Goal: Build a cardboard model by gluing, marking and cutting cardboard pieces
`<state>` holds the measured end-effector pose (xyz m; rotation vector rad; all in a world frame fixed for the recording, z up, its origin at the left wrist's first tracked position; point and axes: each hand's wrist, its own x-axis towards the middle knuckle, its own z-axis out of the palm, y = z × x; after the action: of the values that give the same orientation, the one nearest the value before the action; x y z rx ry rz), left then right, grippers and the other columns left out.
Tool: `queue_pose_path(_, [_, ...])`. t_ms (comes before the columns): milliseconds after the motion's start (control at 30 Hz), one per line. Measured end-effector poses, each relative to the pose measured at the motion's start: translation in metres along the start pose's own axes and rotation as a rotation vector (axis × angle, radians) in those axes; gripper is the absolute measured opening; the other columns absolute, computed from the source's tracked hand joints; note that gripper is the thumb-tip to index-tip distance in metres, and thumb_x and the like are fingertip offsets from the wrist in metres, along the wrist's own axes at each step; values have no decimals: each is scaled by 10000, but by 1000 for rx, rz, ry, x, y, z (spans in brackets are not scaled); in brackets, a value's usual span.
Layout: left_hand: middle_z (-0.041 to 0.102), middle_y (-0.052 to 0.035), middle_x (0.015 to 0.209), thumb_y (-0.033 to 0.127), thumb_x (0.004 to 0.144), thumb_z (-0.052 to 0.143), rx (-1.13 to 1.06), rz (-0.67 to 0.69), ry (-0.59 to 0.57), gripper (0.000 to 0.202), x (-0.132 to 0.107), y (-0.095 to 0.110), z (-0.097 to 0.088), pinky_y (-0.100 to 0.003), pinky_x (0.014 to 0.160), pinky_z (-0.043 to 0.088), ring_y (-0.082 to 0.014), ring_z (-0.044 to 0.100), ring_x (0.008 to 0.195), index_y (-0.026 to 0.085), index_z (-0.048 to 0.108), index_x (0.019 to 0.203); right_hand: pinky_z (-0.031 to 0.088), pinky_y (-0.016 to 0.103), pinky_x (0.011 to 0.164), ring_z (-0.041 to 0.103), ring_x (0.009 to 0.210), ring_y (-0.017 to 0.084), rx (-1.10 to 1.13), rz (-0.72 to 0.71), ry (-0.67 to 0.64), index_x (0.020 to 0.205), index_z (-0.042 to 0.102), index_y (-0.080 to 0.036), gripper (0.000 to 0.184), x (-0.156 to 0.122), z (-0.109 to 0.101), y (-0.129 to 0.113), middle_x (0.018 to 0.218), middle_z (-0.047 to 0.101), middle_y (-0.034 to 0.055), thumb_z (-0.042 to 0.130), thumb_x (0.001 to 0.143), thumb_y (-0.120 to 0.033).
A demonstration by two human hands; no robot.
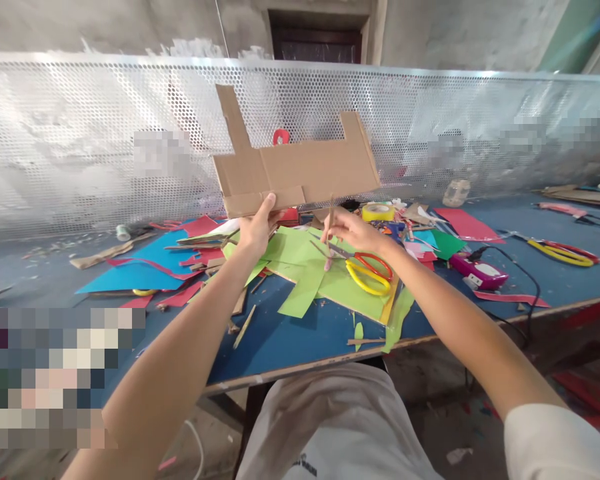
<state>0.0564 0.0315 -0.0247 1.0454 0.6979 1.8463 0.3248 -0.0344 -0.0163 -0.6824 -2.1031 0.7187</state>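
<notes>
My left hand [257, 230] is closed on the lower edge of a brown cardboard cutout [300, 167], thumb in front. The piece is raised above the table, with two arms pointing up at its ends. My right hand [353, 228] is closed in a pinch on a thin brown strip [331, 217], just below the cardboard. Scissors with one red and one yellow handle [367, 280] lie under that hand, blades apart, on light green paper [305, 290]. Part of the blades is hidden behind the fingers.
Blue paper [145, 267] and red scraps lie left on the blue table [275, 347]. Yellow tape [379, 212], a purple device [479, 272] with a black cord and yellow-red pliers [555, 252] are to the right. A perforated metal screen [430, 133] stands behind.
</notes>
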Motion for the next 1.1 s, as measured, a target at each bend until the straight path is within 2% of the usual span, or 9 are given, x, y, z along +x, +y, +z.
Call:
queue_pose_path(133, [857,-130,1124,507,722,1049,-24,44,-7,515,-2,-1,4,-420,948,754,-316,849,1126,236,751,1043,519,320,713,743,871,217,283,-19,346,1065,520,-303,506,6,-5,-9,930,787,21,783,954,-720])
queue_pose_path(267, [847,-120,1073,541,744,1036,-1,58,-27,513,1,-2,1,-425,933,751,-332,849,1142,248,741,1045,488,295,667,675,767,173,338,23,552,1056,504,-311,519,1,-22,-15,835,729,-22,825,941,-702])
queue_pose_path(400, [844,-107,1071,512,785,1020,5,15,26,505,-2,4,3,-395,941,742,-309,852,1139,241,741,1107,404,265,575,531,598,130,183,123,295,1056,562,-279,368,-10,-38,-13,710,630,-55,805,1005,-550])
queue_pose_path(533, [857,-102,1114,411,842,993,-24,-33,111,433,-8,11,9,-353,955,735,-268,850,1127,223,751,1149,411,265,602,576,631,143,-105,340,6,1103,567,-250,104,-15,-39,-5,754,670,-32,659,1063,-223])
queue_pose_path(700, [862,-106,1135,415,830,1002,-24,-18,85,424,-8,10,9,-368,992,730,-277,838,1179,220,756,1115,401,315,682,612,698,180,-633,486,32,1100,673,-203,197,-7,-25,14,841,740,30,581,1020,-49])
queue_pose_path(800, [862,-106,1169,424,801,1022,-26,-9,50,466,-7,6,8,-373,1001,730,-280,836,1186,222,752,1123,482,348,851,711,957,246,-780,355,37,1114,763,-180,182,-4,-21,22,1111,807,125,647,1020,-75])
queue_pose_path(900, [861,-113,1210,422,794,1028,-30,-12,22,497,-9,0,8,-378,991,733,-277,842,1155,219,752,1154,510,399,1022,709,1144,282,-736,133,-98,1193,824,-193,183,-3,-14,20,1283,796,148,683,1077,-181])
queue_pose_path(1000, [862,-112,1237,411,778,1038,-27,-14,-4,514,-14,-6,10,-384,970,738,-281,847,1142,214,765,1166,499,435,1108,673,1221,291,-656,-47,-274,1246,860,-228,210,2,3,16,1312,811,132,716,1095,-243])
queue_pose_path(1100, [873,-109,1167,409,763,1047,-33,-27,-39,500,-20,-11,12,-402,965,740,-297,850,1124,205,781,1134,500,413,1090,662,1175,273,-655,-129,-426,1163,892,-212,214,9,24,15,1237,837,127,703,1082,-153])
